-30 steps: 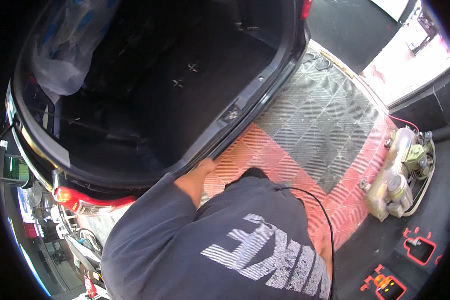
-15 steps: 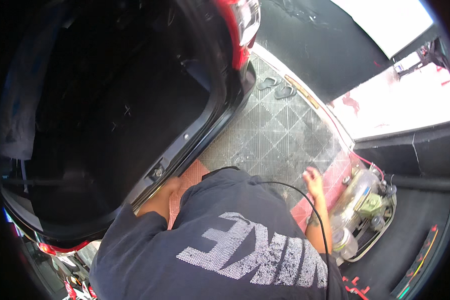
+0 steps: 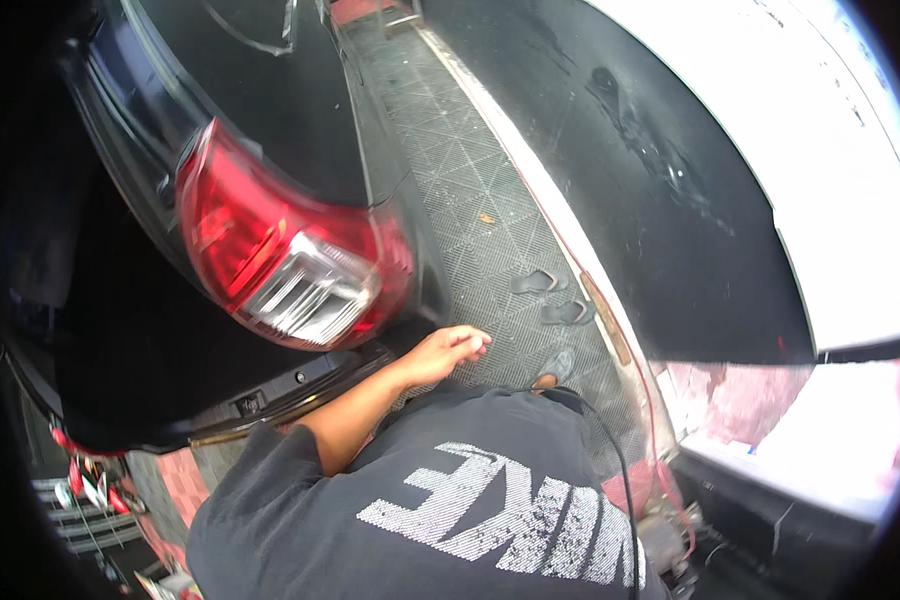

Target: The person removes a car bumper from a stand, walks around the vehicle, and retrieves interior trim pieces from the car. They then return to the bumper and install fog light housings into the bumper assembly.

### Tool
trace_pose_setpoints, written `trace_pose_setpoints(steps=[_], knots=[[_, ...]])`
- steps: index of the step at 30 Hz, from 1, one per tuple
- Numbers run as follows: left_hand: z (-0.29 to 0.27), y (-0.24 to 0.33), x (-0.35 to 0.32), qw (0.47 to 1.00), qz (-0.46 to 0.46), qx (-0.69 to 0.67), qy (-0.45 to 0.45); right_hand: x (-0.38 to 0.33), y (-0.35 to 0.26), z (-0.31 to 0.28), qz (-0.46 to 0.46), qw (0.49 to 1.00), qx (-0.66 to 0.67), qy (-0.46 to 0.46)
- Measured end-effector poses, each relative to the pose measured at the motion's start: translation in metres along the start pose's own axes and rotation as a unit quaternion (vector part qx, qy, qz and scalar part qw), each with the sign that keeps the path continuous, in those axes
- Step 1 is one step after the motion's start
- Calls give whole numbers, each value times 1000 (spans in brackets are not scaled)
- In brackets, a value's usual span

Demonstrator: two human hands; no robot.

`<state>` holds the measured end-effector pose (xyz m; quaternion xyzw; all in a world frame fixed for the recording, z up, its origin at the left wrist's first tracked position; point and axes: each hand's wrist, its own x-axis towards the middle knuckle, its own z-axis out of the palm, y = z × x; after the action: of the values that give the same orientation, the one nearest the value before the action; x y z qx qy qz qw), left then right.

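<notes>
My left hand (image 3: 448,356) is raised beside the rear corner of a dark car, just past the red and clear tail light (image 3: 305,265). Its fingers are curled in together, and whether anything small sits between them is hidden. The forearm passes over the edge of the car's open rear, above the sill (image 3: 260,400). My right hand is out of sight, with only the dark shirt (image 3: 450,500) showing on that side. A black cable (image 3: 610,450) runs down across the shirt's right side.
Two dark sandals (image 3: 567,313) lie on the grey grid floor tiles (image 3: 460,180), near a white kerb (image 3: 510,140) with a red hose (image 3: 660,420) alongside. My shoe (image 3: 558,364) shows ahead of the shirt. Part of a machine (image 3: 663,540) stands at lower right; a black wall (image 3: 610,150) curves along the right.
The view has swung along the car's side. My left hand has moved from the sill edge forward and right, past the tail light. My right hand has left the view.
</notes>
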<state>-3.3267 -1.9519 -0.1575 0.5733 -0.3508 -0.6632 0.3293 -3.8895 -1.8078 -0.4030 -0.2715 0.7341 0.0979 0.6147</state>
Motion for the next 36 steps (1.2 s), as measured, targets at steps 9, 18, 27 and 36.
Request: trace_pose_setpoints(steps=[9,18,27,36], knots=[[11,126,94,956,50,-78,279,42,-525,-224,-267,958,-91,43],[-124,172,264,885,52,-220,407,69,-825,-44,-451,846,-243,-150],[-419,326,396,834,122,-256,474,179,-1006,-73,-400,853,-335,32],[-607,416,455,841,128,-184,492,154,-1185,2,-25,947,-321,-23]])
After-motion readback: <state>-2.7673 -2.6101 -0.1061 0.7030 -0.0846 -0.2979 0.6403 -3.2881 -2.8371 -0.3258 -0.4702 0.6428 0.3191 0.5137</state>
